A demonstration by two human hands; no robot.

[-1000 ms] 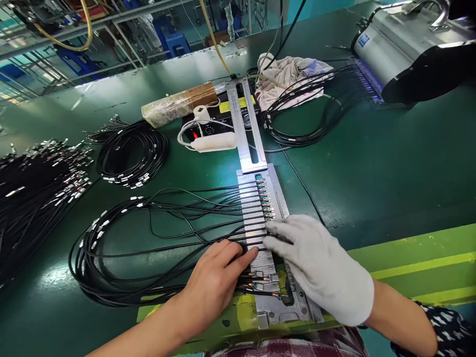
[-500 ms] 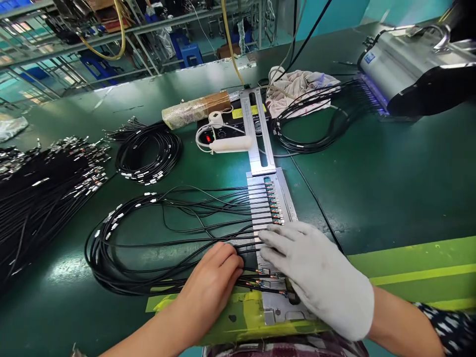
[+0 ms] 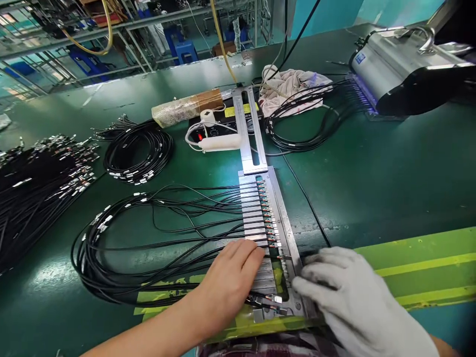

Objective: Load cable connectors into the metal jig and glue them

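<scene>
Currently left hand (image 3: 234,280) over fixture (image 3: 284,218), cable (image 3: 272,256) grip unclear; right hand (image 3: 345,287) alongside.

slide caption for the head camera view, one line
Bare left hand and gloved right hand at a metal fixture with black cables laid across it, on a green bench.

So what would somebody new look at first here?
Probably the long metal fixture in the middle, with black cables running in from the left. Next, the bare left hand and white-gloved right hand near its closer end. Then the silver machine, glowing purple underneath, upper right.
</scene>
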